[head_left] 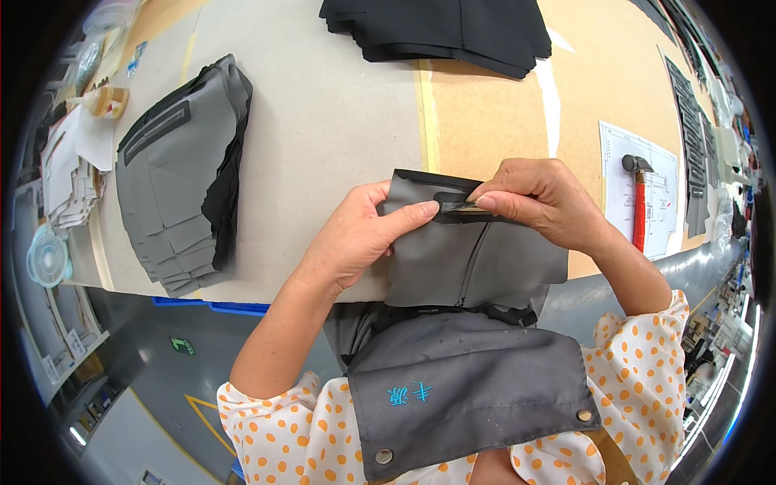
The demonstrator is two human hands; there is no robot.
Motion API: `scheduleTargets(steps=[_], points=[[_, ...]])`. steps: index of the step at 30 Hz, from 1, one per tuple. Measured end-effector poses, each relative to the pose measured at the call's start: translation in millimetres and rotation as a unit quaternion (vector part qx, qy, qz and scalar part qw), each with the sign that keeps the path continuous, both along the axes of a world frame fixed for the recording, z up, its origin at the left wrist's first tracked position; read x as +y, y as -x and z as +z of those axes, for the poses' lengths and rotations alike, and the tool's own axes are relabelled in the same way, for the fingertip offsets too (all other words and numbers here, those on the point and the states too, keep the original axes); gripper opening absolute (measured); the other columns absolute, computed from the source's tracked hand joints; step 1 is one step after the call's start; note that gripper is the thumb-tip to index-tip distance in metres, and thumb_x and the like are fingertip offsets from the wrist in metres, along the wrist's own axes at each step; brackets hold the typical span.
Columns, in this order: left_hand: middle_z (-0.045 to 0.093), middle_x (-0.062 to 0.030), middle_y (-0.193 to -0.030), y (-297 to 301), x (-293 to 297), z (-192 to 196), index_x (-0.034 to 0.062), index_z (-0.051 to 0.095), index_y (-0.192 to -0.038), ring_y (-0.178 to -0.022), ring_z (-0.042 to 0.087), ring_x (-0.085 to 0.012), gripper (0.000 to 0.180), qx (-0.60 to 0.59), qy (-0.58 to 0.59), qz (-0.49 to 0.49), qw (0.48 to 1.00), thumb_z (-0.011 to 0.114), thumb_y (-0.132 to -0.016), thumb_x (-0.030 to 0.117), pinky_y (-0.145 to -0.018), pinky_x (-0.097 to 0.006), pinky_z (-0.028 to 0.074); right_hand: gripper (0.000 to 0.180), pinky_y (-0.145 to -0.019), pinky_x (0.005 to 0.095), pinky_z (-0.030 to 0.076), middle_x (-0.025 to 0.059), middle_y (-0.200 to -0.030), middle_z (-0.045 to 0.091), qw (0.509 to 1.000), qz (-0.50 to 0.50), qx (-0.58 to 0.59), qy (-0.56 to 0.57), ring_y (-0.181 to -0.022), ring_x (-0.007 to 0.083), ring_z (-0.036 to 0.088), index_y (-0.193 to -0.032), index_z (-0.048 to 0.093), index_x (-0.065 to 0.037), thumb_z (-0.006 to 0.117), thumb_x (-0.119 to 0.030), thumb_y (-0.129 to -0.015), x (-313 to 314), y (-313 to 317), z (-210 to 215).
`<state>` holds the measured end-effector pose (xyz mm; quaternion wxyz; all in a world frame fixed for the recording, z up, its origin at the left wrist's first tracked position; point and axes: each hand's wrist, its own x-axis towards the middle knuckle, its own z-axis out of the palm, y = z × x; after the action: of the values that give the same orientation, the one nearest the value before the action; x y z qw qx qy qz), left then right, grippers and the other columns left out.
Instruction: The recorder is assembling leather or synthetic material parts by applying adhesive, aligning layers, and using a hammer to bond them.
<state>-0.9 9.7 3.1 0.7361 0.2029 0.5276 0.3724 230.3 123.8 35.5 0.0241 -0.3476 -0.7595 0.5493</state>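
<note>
A grey fabric panel [428, 263] with a dark seam lies over the table's near edge in front of me. Close to its far edge runs a narrow slot with a black border, and tan shows through the gap. My left hand [343, 238] grips the panel's left side, thumb on top beside the slot's end and fingers mostly hidden underneath. With thumb and forefinger together, my right hand [550, 198] pinches the black edging [461, 204] of the slot. Both hands are close together over the panel.
A stack of grey panels [174, 186] with black slots sits at left, a pile of black fabric [453, 32] at the far side. On the right, a red-handled hammer [638, 202] lies on a printed sheet [614, 162]. A glue bottle [109, 103] stands far left.
</note>
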Motion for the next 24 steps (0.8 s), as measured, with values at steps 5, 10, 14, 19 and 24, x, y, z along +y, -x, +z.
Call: scheduleTargets(steps=[5, 10, 14, 19, 24], points=[[0.073, 0.0006, -0.092, 1.6, 0.4, 2.1, 0.0034, 0.071, -0.111, -0.073, 0.063, -0.0021, 0.030, 0.028, 0.007, -0.016, 0.999, 0.078, -0.092, 0.026, -0.057, -0.017, 0.045, 0.027, -0.065, 0.0303, 0.048, 0.0071, -0.080, 0.068, 1.000, -0.003, -0.004, 0.008, -0.073, 0.0152, 0.061, -0.103, 0.078, 0.000, 0.071, -0.025, -0.098, 0.1, 0.5, -0.7], [0.072, 0.0012, -0.090, 2.2, -0.1, 3.0, 0.0037, 0.072, -0.111, -0.071, 0.062, -0.0019, 0.030, 0.017, 0.007, -0.016, 1.000, 0.078, -0.092, 0.026, -0.055, -0.017, 0.044, 0.029, -0.064, 0.0291, 0.048, 0.0049, -0.081, 0.068, 0.999, -0.012, -0.005, 0.049, -0.074, 0.0122, 0.060, -0.101, 0.078, 0.001, 0.071, -0.027, -0.098, 1.8, -1.5, -4.9], [0.072, 0.0013, -0.090, 3.0, 0.1, 2.4, 0.0037, 0.072, -0.111, -0.071, 0.062, -0.0017, 0.030, 0.015, 0.005, -0.014, 1.000, 0.078, -0.092, 0.026, -0.055, -0.017, 0.044, 0.029, -0.064, 0.0283, 0.048, 0.0034, -0.081, 0.068, 0.996, -0.032, -0.006, 0.086, -0.073, 0.0099, 0.059, -0.100, 0.079, 0.001, 0.071, -0.028, -0.098, 1.3, -1.7, -7.0], [0.074, -0.0022, -0.097, 3.5, -0.8, 2.0, 0.0023, 0.071, -0.113, -0.081, 0.066, -0.0057, 0.030, 0.002, 0.005, -0.011, 1.000, 0.078, -0.092, 0.023, -0.067, -0.020, 0.052, 0.032, -0.061, 0.0271, 0.044, 0.0021, -0.080, 0.067, 0.994, -0.036, -0.024, 0.103, -0.070, 0.0087, 0.056, -0.097, 0.079, 0.001, 0.071, -0.030, -0.098, 2.9, -1.1, -9.1], [0.074, -0.0043, -0.101, 4.2, -0.8, -1.3, 0.0013, 0.071, -0.114, -0.087, 0.068, -0.0080, 0.029, -0.009, 0.009, -0.013, 1.000, 0.077, -0.093, 0.020, -0.076, -0.023, 0.054, 0.032, -0.061, 0.0270, 0.044, 0.0017, -0.080, 0.067, 0.993, -0.038, -0.023, 0.110, -0.070, 0.0086, 0.056, -0.097, 0.079, 0.000, 0.071, -0.031, -0.098, 2.8, -2.4, -9.8]])
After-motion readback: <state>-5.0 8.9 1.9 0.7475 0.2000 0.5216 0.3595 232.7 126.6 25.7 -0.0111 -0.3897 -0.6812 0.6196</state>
